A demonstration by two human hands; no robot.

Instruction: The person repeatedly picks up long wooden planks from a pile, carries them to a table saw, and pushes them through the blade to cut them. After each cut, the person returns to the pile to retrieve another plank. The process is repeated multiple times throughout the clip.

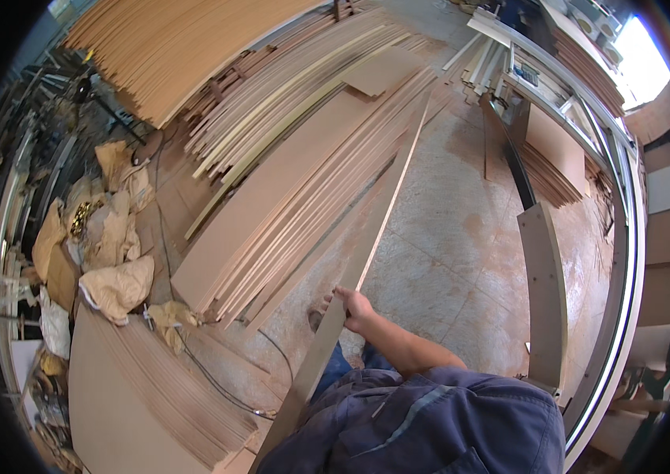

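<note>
My short-sleeved work shirt (pixel 501 411) is dark navy, slightly purplish, its loose cloth creased into soft folds. A pale grey-teal stripe (pixel 407 422) runs slantwise across it. My right forearm (pixel 402 341) and right hand (pixel 358 311) are bare, and blue trousers (pixel 330 371) show below the hem.

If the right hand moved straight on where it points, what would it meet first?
Beyond the long narrow board that the right hand holds, probably the stack of long boards to its left, though depth is unclear.
</note>
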